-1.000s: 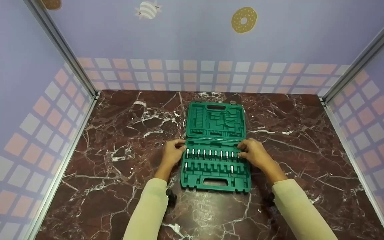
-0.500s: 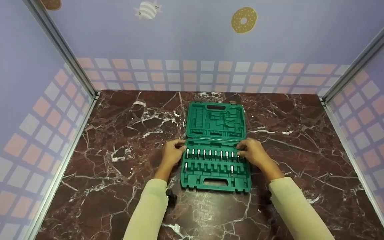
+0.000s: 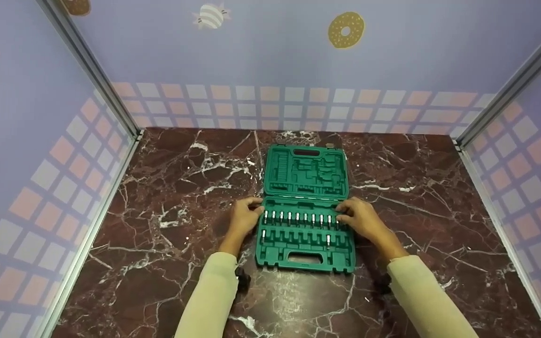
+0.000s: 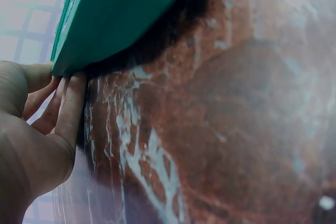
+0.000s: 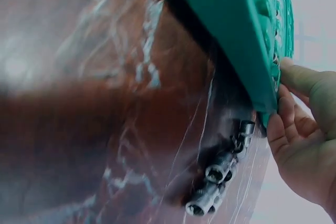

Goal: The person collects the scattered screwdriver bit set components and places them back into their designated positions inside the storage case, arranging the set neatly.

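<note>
A green plastic socket case (image 3: 305,259) lies unfolded on the table. Most of its upper row holds upright metal sockets (image 3: 297,217); the lower row has one socket (image 3: 263,235) at the left and another (image 3: 328,241) toward the right. My left hand (image 3: 243,217) grips the case's left edge, thumb on the rim and fingers against its side. At the right end of the upper row, my right hand (image 3: 362,218) pinches the last socket (image 3: 337,222), which the thumb partly covers. In the right wrist view, other fingers rest along the case's outer wall.
Several loose sockets (image 5: 218,173) lie on the table beside the case's right side, seen in the right wrist view. The moulded lid (image 3: 305,171) lies folded back behind the tray. Purple patterned walls (image 3: 270,61) enclose the marble-look table (image 3: 181,188) on three sides.
The right hand and forearm shift slightly inward, then back outward, staying at the last socket. The left hand keeps its place on the case. The head view itself has shifted a little.
</note>
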A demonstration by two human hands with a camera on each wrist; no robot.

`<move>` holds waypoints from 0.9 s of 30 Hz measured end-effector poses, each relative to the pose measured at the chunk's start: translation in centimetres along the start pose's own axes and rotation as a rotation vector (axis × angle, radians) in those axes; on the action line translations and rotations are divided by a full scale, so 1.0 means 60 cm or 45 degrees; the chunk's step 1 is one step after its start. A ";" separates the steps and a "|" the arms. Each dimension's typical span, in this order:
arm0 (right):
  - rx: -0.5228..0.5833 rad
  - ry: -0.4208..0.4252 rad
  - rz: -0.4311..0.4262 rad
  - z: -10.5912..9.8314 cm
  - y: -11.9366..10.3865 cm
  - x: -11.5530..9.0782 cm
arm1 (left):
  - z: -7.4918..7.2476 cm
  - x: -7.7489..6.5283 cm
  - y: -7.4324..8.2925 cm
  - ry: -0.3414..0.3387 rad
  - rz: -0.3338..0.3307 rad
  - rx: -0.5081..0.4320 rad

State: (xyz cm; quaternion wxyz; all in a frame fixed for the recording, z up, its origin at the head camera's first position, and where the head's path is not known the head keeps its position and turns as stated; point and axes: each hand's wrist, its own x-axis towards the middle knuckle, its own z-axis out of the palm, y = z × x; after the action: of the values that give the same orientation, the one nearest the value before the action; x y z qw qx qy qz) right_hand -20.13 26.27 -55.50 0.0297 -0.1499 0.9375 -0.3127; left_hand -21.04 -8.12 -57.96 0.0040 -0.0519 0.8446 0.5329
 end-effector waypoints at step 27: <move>0.113 0.127 0.088 -0.052 0.060 -0.052 | 0.002 0.002 -0.001 0.010 0.022 0.037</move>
State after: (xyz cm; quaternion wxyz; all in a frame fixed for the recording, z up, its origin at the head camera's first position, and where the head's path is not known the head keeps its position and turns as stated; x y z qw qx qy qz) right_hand -18.53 31.72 -55.27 0.0005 -0.1001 0.9277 -0.3596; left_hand -21.18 -8.05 -58.05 -0.0032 -0.0467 0.8527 0.5204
